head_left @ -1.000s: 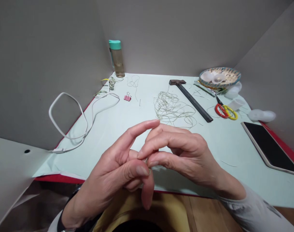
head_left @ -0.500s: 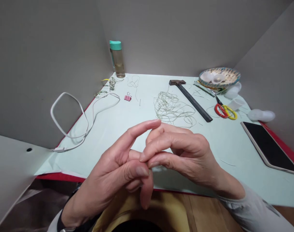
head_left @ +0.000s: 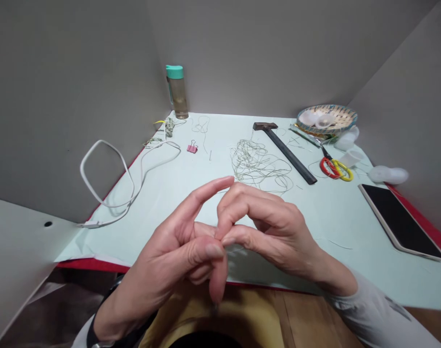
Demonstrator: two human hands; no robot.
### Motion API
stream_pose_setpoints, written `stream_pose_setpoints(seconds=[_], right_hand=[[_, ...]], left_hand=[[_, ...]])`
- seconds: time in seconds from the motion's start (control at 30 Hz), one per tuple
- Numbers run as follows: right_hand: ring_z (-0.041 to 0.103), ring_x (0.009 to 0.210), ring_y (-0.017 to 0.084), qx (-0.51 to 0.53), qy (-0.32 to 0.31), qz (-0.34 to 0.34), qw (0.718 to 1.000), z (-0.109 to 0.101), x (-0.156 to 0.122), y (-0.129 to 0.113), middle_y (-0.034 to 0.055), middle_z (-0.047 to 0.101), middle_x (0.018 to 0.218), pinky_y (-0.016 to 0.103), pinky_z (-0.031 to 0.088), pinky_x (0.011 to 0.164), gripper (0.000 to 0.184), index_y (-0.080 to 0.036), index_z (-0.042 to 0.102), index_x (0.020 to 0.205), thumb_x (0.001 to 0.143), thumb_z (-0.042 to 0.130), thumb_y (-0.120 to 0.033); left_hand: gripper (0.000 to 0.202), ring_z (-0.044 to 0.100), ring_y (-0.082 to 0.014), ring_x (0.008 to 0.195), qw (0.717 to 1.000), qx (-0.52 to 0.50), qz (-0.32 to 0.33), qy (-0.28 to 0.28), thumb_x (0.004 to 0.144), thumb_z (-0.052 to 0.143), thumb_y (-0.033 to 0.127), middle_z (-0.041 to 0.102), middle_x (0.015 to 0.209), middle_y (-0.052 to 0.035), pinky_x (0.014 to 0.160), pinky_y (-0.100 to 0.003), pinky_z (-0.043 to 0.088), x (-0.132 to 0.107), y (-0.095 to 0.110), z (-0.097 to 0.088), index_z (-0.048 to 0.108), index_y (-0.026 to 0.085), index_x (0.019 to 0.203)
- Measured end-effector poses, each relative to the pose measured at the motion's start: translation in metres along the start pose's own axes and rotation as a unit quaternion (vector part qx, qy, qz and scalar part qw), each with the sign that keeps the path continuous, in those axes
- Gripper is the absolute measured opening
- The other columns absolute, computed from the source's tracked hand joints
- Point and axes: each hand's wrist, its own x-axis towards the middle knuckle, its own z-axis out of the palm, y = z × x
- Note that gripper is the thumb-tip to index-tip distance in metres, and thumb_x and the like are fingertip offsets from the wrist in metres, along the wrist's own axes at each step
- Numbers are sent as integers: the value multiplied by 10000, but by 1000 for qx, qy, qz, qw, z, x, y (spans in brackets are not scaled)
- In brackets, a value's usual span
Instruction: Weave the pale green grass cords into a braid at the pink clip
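Observation:
Above the table's front edge, my left hand [head_left: 186,251] has its thumb pressed against bent fingers while the index finger stretches out toward my right hand. The thumb and index finger of my right hand [head_left: 267,222] meet in a pinch right at the left thumb tip. Whatever sits between the fingertips is too small to make out. Just beyond the hands lies a loose tangle of thin greenish cord [head_left: 254,162]. A hammer [head_left: 289,154] with a dark handle rests to the right of that tangle.
Scissors [head_left: 335,169], a woven basket [head_left: 341,118] with translucent cups, and a phone [head_left: 401,220] lie on the right. On the left are a white cable [head_left: 131,193], a pink binder clip [head_left: 192,149] and a bottle [head_left: 177,94]. Grey partitions [head_left: 242,58] enclose the table.
My right index finger has bent more steeply, its tip now pointing down at the pinch. Both hands stay together in nearly the same place, and the view has shifted slightly.

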Motion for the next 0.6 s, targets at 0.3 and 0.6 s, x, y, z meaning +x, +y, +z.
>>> stream_pose_setpoints(seconds=[0.3,0.6], right_hand=[[670,852,86,74,40,105,991,-2,4,-11,34,689,1002,230,540,787,115,-175,587,965,1068,546,-209],[413,490,38,216,217,207,929,-41,15,-63,-43,403,660,120,363,415,147,-202,569,918,1059,526,-203]], left_hand=[[151,392,-75,538,975,156,46,154,949,733,376,549,528,42,539,-206,282,-3,0,-13,802,248,908],[196,514,-100,637,944,277,90,156,947,703,331,599,594,39,644,-212,375,5,22,-27,791,263,785]])
